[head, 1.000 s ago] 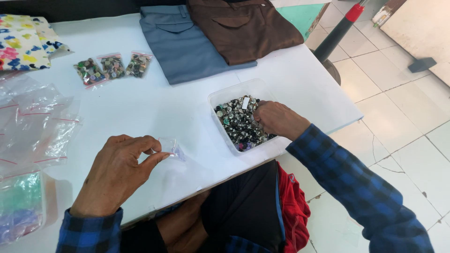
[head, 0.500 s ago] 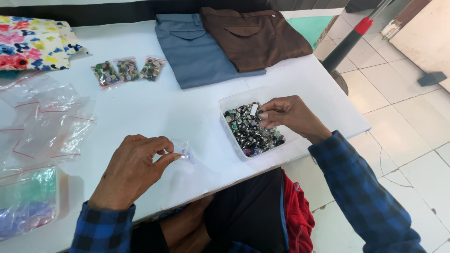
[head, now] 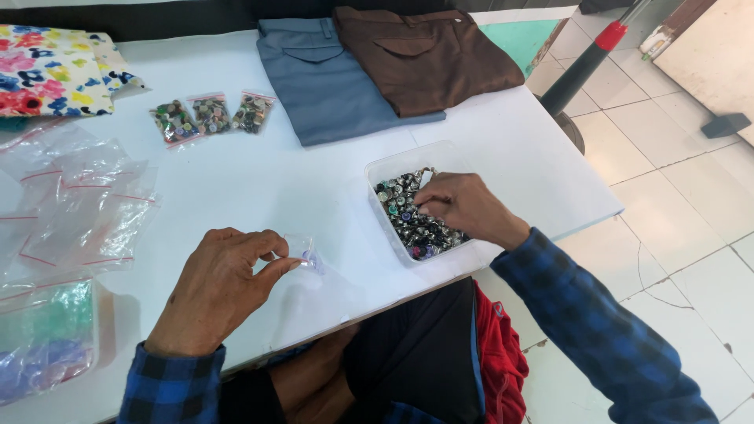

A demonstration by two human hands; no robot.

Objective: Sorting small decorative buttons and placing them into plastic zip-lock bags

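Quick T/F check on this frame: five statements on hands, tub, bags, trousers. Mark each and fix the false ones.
1. The right hand reaches into the clear tub of buttons. True.
2. The left hand holds a folded brown cloth. False: it pinches a small clear bag between thumb and fingers.
3. Three small filled bags lie in a row near the grey trousers. True.
4. The brown trousers lie on the floor. False: they lie folded on the table, overlapping the grey pair.
5. The tub stands on the table's left side beside the flowered cloth. False: it stands near the right edge, far from that cloth.
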